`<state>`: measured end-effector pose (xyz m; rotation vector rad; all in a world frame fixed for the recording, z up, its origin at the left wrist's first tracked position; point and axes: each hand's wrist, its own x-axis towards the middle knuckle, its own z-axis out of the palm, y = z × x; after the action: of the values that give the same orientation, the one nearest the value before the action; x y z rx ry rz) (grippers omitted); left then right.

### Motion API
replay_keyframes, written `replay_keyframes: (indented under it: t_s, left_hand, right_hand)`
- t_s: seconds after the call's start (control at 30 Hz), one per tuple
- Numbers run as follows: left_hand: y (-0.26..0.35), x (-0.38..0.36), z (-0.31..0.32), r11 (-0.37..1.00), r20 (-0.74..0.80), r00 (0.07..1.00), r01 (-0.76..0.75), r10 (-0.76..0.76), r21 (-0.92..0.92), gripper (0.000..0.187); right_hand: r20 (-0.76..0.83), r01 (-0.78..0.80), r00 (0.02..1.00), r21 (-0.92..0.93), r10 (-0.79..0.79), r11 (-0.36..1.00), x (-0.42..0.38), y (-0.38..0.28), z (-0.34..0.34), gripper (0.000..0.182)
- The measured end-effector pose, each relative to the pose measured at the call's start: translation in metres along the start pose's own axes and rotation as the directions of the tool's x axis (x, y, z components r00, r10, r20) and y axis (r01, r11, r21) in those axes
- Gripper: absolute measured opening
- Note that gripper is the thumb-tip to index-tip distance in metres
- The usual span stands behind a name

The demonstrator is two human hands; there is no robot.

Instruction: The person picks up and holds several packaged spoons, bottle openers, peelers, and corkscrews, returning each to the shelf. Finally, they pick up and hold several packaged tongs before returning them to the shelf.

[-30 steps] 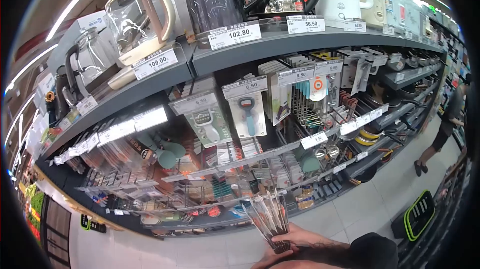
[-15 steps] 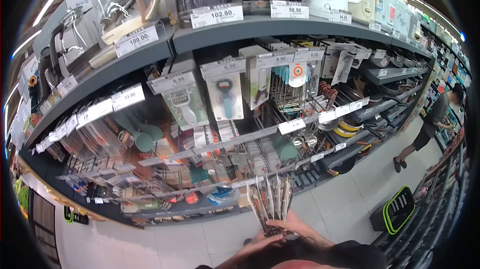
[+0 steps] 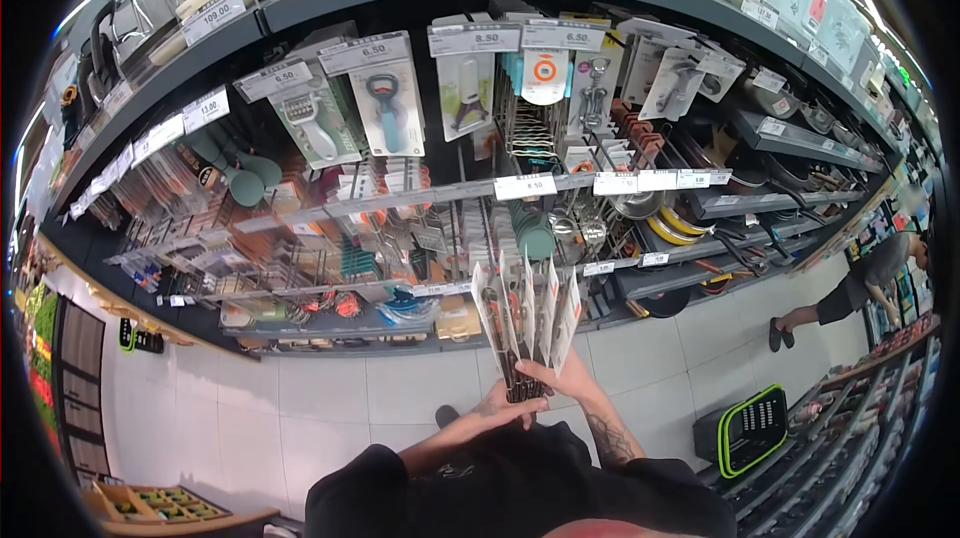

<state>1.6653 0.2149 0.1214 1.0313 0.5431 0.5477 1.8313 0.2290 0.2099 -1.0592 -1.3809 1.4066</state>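
Note:
Several long, narrow carded packages (image 3: pixel 528 313) stand fanned upright in front of my chest, their dark lower ends bunched together. My left hand (image 3: pixel 497 408) is wrapped round the bottom of the bundle from the left. Higher up on the right side, my right hand (image 3: pixel 557 375) grips the same packages, its fingers across their front. The two hands are close together. Behind the package tops are the lower hanging rows of the shelf. What is printed on the cards is too small to read.
A shelf unit with hanging utensils, a bottle opener card (image 3: pixel 388 108) and pans (image 3: pixel 675 228) curves ahead. A black basket with a green rim (image 3: pixel 752 430) sits at the lower right. A person (image 3: pixel 868 283) stands at the far right, beside more shelving.
The view has tilted down, so the shelves appear higher and more of my arms and torso shows. Both hands still hold the packages. The person at the right now appears nearer the frame's edge.

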Motion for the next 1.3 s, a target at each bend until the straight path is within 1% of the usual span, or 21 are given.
replay_keyframes:
  t_s: [0.07, 0.13, 0.2, 0.23, 0.27, 0.33, 0.4, 0.43, 0.47, 0.53, 0.57, 0.67, 0.73, 0.8, 0.93, 1.0, 1.07, 1.1, 1.2, 1.27, 1.3]
  left_hand:
    - [0.016, 0.001, 0.020, 0.998, -0.057, 0.997, -0.047, 0.045, -0.033, 0.035]
    - [0.017, 0.000, 0.025, 0.999, -0.063, 0.997, -0.036, 0.035, -0.011, 0.034]
    - [0.012, 0.003, 0.032, 0.991, -0.131, 0.985, -0.124, 0.117, -0.051, 0.036]
    - [0.013, 0.001, 0.031, 0.993, -0.135, 0.986, -0.106, 0.099, -0.051, 0.037]
    - [0.013, -0.001, 0.029, 0.994, -0.139, 0.986, -0.094, 0.086, -0.052, 0.038]
    - [0.021, -0.002, 0.034, 0.984, -0.172, 0.976, -0.152, 0.135, -0.088, 0.037]
    - [0.040, -0.007, 0.041, 0.965, -0.280, 0.938, -0.240, 0.203, -0.106, 0.036]
    - [0.032, -0.007, 0.033, 0.962, -0.278, 0.938, -0.247, 0.207, -0.118, 0.036]
    - [0.028, -0.008, 0.026, 0.964, -0.282, 0.936, -0.246, 0.211, -0.096, 0.038]
    - [0.025, -0.010, 0.019, 0.957, -0.306, 0.928, -0.261, 0.213, -0.126, 0.042]
    - [0.030, -0.010, 0.017, 0.955, -0.305, 0.926, -0.271, 0.224, -0.121, 0.042]
    - [0.039, -0.017, 0.013, 0.930, -0.379, 0.883, -0.344, 0.275, -0.126, 0.050]
    - [0.037, -0.020, 0.005, 0.901, -0.386, 0.855, -0.418, 0.347, -0.115, 0.056]
    - [0.035, -0.023, -0.005, 0.905, -0.417, 0.846, -0.412, 0.334, -0.111, 0.055]
    - [0.022, -0.027, -0.037, 0.896, -0.458, 0.824, -0.428, 0.334, -0.116, 0.045]
    - [0.011, -0.036, -0.057, 0.904, -0.539, 0.786, -0.415, 0.303, -0.098, 0.040]
    - [0.014, -0.044, -0.070, 0.907, -0.540, 0.787, -0.410, 0.298, -0.097, 0.037]
    - [0.011, -0.049, -0.079, 0.898, -0.537, 0.786, -0.425, 0.305, -0.112, 0.038]
    - [0.007, -0.055, -0.100, 0.890, -0.523, 0.792, -0.438, 0.315, -0.128, 0.039]
    - [0.011, -0.059, -0.106, 0.892, -0.520, 0.798, -0.431, 0.306, -0.137, 0.039]
    - [0.014, -0.061, -0.109, 0.893, -0.514, 0.801, -0.429, 0.307, -0.134, 0.039]
  right_hand:
    - [0.009, 0.081, 0.997, -0.060, -0.080, 0.995, 0.000, -0.005, -0.008, 0.041]
    - [0.093, 0.020, 0.995, 0.006, -0.021, 1.000, 0.003, 0.005, -0.019, 0.041]
    - [0.237, -0.068, 0.969, -0.002, 0.066, 0.998, 0.006, 0.017, -0.031, 0.040]
    - [0.229, -0.036, 0.973, 0.017, 0.032, 0.999, 0.008, 0.020, -0.032, 0.035]
    - [0.228, -0.131, 0.967, 0.052, 0.116, 0.990, 0.007, -0.003, -0.032, 0.029]
    - [0.062, 0.203, 0.975, 0.134, -0.212, 0.970, 0.013, 0.000, -0.020, 0.028]
    - [0.119, 0.173, 0.976, 0.065, -0.180, 0.983, 0.018, -0.006, -0.024, 0.031]
    - [0.145, 0.149, 0.979, -0.009, -0.146, 0.989, 0.021, -0.008, -0.023, 0.035]
    - [0.153, 0.141, 0.978, 0.000, -0.140, 0.990, 0.026, -0.007, -0.019, 0.035]
    - [0.087, 0.318, 0.948, -0.199, -0.306, 0.927, 0.034, -0.007, -0.011, 0.031]
    - [0.092, 0.327, 0.945, -0.202, -0.315, 0.923, 0.040, -0.009, -0.008, 0.031]
    - [0.090, 0.171, 0.982, -0.067, -0.164, 0.983, 0.046, -0.013, 0.004, 0.029]
    - [0.122, 0.169, 0.979, -0.044, -0.163, 0.985, 0.050, -0.013, 0.007, 0.029]
    - [0.115, 0.095, 0.986, 0.201, -0.120, 0.975, 0.055, -0.009, 0.012, 0.028]
    - [0.117, 0.091, 0.985, 0.270, -0.127, 0.958, 0.061, 0.004, 0.007, 0.025]
    - [0.057, 0.096, 0.992, 0.243, -0.113, 0.965, 0.066, 0.016, 0.006, 0.021]
    - [0.100, -0.026, 0.995, 0.097, 0.016, 0.995, 0.073, 0.052, -0.005, 0.017]
    - [0.092, -0.026, 0.996, 0.096, 0.017, 0.995, 0.077, 0.070, -0.006, 0.017]
    - [-0.013, -0.073, 0.997, -0.008, 0.073, 0.997, 0.093, 0.104, -0.005, 0.019]
    - [-0.195, -0.071, 0.980, -0.122, 0.047, 0.990, 0.108, 0.108, -0.001, 0.019]
    - [-0.235, -0.036, 0.972, -0.108, 0.010, 0.993, 0.119, 0.114, 0.000, 0.018]
